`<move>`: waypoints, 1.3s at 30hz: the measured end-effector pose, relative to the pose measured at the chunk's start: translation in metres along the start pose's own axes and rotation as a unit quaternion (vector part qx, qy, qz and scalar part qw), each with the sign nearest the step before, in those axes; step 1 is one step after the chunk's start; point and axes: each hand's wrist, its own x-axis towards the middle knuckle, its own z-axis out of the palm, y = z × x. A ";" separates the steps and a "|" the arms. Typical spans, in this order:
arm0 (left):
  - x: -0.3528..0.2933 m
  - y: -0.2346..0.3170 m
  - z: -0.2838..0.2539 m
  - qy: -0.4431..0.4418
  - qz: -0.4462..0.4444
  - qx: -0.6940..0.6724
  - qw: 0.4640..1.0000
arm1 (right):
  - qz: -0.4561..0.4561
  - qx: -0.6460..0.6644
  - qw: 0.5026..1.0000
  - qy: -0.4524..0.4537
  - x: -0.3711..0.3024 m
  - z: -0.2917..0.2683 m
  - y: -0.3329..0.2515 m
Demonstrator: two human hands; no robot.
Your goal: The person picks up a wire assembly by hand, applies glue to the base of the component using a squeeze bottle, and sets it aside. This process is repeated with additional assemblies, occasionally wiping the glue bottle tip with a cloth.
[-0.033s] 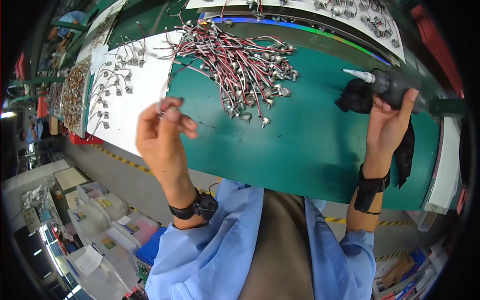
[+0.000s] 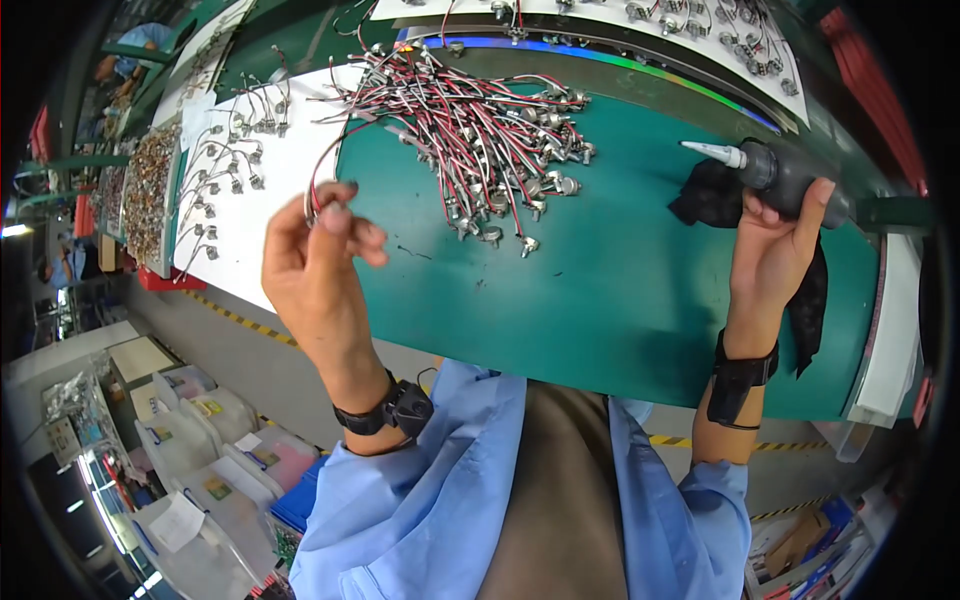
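Note:
My left hand (image 2: 318, 245) is raised over the edge of the white sheet (image 2: 265, 205), its thumb and fingers pinched on a wired component. The red wire (image 2: 318, 170) of that component curves up from my fingertips; its metal end is mostly hidden by the fingers. A large pile of small metal components with red, white and black wires (image 2: 490, 140) lies on the green mat just beyond and right of this hand. At the right, my right hand (image 2: 775, 240) is wrapped round a dark squeeze bottle (image 2: 803, 180) held tilted, its white tapered nozzle (image 2: 715, 152) pointing left.
Several wired components (image 2: 237, 165) stand in rows on the white sheet. More lie on a raised white board (image 2: 690, 20) at the back. A black cloth (image 2: 710, 195) lies beneath the bottle. At the left are a tray of small parts (image 2: 150, 195) and plastic bins (image 2: 215, 490) below.
My left hand has shifted slightly left and turned a little; the wire in it, blurred before, now shows as a red curve. My right hand and the bottle have barely moved.

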 end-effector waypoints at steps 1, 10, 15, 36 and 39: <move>0.009 0.009 0.006 0.014 0.033 -0.039 0.999 | 0.003 0.001 1.000 -0.009 -0.001 0.001 0.000; 0.024 0.034 0.035 0.007 0.214 -0.095 0.972 | 0.002 -0.005 1.000 0.003 -0.003 -0.001 0.004; 0.033 0.041 0.041 -0.083 0.300 -0.067 0.948 | -0.001 -0.013 1.000 0.008 -0.004 -0.004 0.005; 0.003 -0.055 0.094 -0.238 -0.018 -0.117 0.964 | -0.206 -0.143 0.934 -0.253 -0.030 0.001 0.016; 0.001 -0.054 0.096 -0.232 -0.026 -0.121 0.965 | -0.234 -0.173 0.917 -0.272 -0.028 -0.003 0.018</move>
